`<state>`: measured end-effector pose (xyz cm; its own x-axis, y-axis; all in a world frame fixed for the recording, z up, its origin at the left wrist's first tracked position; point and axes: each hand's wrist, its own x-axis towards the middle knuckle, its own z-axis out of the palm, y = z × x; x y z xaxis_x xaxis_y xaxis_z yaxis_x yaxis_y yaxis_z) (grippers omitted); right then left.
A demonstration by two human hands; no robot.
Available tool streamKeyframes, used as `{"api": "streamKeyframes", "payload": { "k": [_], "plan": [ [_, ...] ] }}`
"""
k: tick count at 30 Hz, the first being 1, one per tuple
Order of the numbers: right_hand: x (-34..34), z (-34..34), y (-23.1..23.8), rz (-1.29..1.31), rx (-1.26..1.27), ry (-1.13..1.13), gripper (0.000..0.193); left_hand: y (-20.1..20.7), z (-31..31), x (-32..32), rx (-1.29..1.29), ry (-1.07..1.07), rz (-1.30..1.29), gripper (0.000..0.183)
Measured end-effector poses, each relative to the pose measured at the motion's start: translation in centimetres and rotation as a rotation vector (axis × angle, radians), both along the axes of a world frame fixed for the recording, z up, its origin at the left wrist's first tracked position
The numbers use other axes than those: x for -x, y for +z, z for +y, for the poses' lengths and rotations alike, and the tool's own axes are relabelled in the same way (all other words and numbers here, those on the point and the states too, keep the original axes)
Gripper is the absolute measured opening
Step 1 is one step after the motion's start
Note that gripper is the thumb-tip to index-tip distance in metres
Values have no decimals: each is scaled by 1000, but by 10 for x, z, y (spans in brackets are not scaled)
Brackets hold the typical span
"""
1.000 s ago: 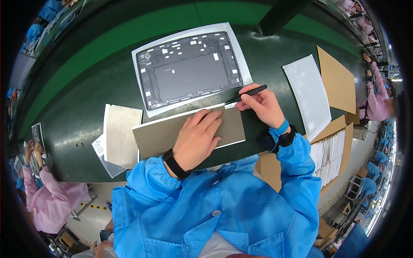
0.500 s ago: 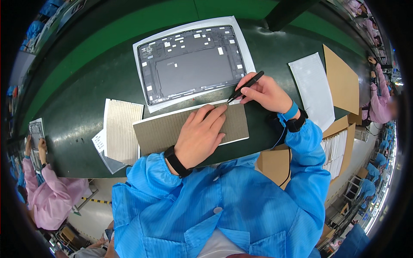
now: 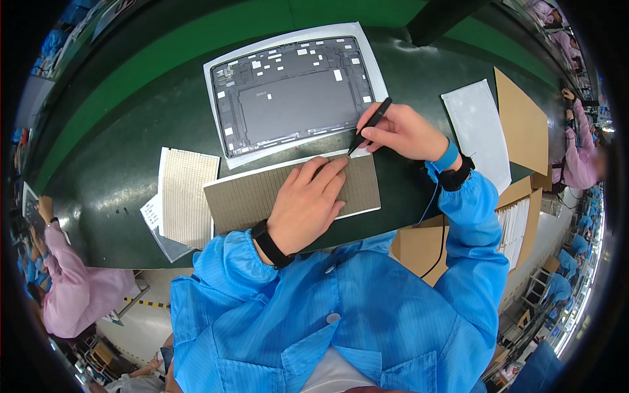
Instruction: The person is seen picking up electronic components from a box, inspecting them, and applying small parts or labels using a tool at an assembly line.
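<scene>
My left hand [image 3: 304, 206] lies flat, fingers stretched, on a grey-brown sheet [image 3: 246, 200] scored into narrow strips with a white border. Black tweezers [image 3: 376, 119] are pinched in my right hand [image 3: 409, 134], just above the sheet's far right part. Their tip points down at the sheet's far edge, close to my left fingertips; whether it grips a strip is too small to tell. Beyond the sheet rests a dark grey tablet housing [image 3: 298, 108] with several small white pads on it, on a white padded envelope [image 3: 377, 72].
Left of the sheet lies a beige gridded sheet [image 3: 187, 196] over a labelled bag [image 3: 154, 213]. A white padded envelope [image 3: 478, 131] and brown cardboard [image 3: 523, 121] lie on the right. An open carton [image 3: 531, 223] stands below the table's right edge. A person in pink [image 3: 82, 288] works at the left.
My right hand has shifted slightly, and the tweezers stand more upright. My left hand stays in place. The pink-sleeved person at the left has moved their arms and the panel farther left.
</scene>
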<state>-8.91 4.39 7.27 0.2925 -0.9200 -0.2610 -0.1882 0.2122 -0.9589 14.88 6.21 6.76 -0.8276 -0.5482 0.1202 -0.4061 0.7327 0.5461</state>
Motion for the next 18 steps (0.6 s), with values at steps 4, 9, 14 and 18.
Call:
{"api": "streamKeyframes", "payload": {
  "k": [4,9,14,18],
  "plan": [
    [2,-22,4,48,-78,146,15,0,-1,1,1,-3,-16,42],
    [0,-36,9,96,-143,269,16,-1,0,1,6,-3,-25,44],
    [-2,-40,12,116,-226,254,19,-1,2,1,13,4,-20,44],
    [0,-37,12,71,-227,191,18,-3,1,1,20,7,-21,45]
  ]
}}
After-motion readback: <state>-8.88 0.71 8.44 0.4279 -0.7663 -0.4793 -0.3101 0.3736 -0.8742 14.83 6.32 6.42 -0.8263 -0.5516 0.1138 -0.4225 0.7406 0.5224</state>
